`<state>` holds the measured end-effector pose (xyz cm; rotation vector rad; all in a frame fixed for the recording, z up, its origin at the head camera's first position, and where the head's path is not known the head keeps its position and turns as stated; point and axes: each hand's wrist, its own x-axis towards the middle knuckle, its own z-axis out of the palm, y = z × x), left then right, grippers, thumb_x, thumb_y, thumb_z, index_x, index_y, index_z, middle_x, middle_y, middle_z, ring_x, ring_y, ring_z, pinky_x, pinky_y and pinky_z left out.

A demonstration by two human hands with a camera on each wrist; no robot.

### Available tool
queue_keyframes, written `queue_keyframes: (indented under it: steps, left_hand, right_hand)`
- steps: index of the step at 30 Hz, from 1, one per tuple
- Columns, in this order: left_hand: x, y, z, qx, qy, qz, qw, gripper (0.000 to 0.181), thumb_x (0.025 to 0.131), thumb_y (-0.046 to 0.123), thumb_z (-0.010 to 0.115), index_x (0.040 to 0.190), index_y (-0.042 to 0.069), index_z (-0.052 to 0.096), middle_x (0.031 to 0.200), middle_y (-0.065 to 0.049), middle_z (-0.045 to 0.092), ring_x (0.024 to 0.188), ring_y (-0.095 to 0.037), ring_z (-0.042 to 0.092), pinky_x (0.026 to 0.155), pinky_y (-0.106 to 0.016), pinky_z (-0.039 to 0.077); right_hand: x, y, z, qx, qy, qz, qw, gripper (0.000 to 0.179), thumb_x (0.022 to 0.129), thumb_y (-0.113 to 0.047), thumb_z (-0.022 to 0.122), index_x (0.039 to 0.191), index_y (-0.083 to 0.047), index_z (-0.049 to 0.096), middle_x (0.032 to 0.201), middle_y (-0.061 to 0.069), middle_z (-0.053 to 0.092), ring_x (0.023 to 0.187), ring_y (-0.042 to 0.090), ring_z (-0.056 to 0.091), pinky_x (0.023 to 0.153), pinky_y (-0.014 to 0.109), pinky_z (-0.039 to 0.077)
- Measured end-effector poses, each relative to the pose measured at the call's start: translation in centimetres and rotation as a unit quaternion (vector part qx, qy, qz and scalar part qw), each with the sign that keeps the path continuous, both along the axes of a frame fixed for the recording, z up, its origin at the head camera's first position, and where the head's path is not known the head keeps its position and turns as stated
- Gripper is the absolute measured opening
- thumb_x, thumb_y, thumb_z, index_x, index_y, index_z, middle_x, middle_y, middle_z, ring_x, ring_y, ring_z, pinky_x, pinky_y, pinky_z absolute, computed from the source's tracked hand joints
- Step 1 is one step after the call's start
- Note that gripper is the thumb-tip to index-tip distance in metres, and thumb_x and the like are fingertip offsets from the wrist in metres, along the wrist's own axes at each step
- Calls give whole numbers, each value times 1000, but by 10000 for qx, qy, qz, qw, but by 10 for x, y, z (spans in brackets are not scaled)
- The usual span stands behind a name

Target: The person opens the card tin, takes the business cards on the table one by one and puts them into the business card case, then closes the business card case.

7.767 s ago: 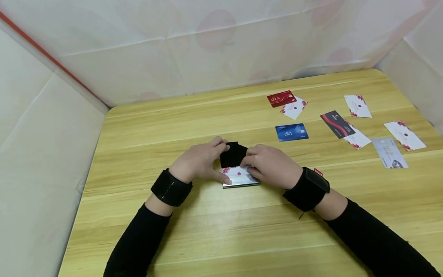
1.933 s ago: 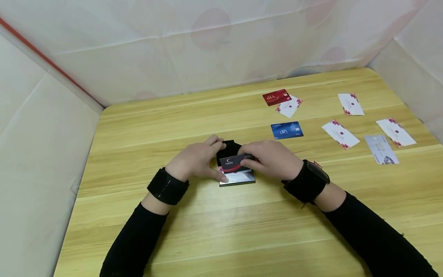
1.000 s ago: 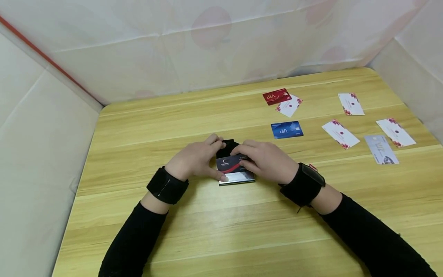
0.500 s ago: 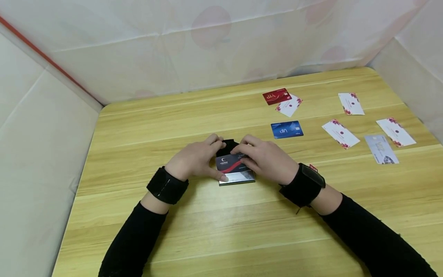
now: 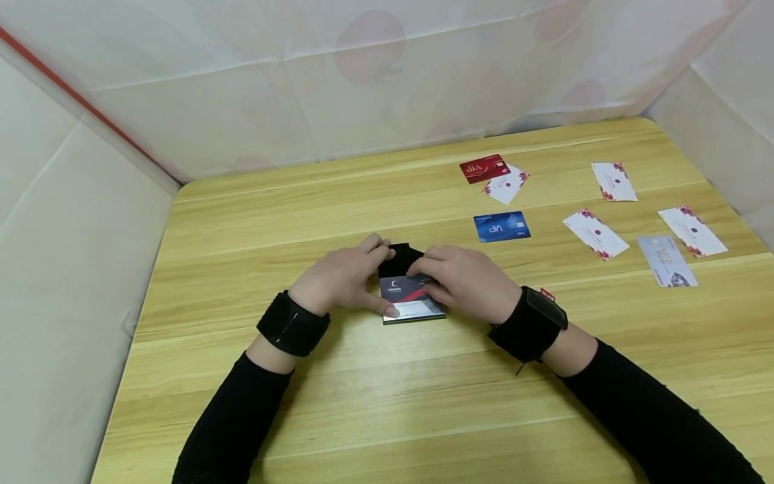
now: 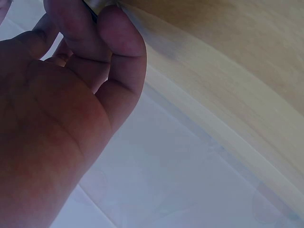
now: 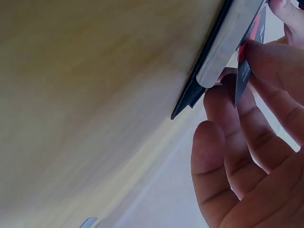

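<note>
A flat card case with a black lining (image 5: 399, 261) and a shiny metallic front (image 5: 417, 310) lies on the table, standing open. My left hand (image 5: 341, 279) grips its left side, thumb on the front corner and fingers at the back edge. In the left wrist view the curled fingers (image 6: 121, 33) meet the case's edge at the top. My right hand (image 5: 468, 279) pinches a dark grey business card (image 5: 396, 288) with a red stripe, its lower edge at the metallic front. The right wrist view shows this card (image 7: 243, 76) tilted against the case (image 7: 221, 45).
Right of the hands lie a blue VIP card (image 5: 502, 227), a red VIP card (image 5: 484, 169) over a floral white card (image 5: 506, 187), and a silver VIP card (image 5: 667, 262). Several more floral white cards (image 5: 595, 234) lie there. Cloth walls (image 5: 290, 94) border the table.
The dark card lay on a floral card at the right; my right hand has brought it to the case. Lately it has slid slightly toward the metallic front. The left hand keeps its hold.
</note>
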<state>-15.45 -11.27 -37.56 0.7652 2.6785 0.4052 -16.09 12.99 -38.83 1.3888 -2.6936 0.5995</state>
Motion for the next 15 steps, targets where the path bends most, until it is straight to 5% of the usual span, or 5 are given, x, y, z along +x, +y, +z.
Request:
queue_keyframes:
  steps: [15]
  left_hand:
    - [1,0,1,-46,-7,-23,10000,96,72,62,81,144,10,48,136,3,42,85,-16,59,81,-30,51]
  right_hand:
    - [1,0,0,184,-144,191,9995,22,87,-14,76,109,-17,74,99,-2,64,88,14,58,78,34,51]
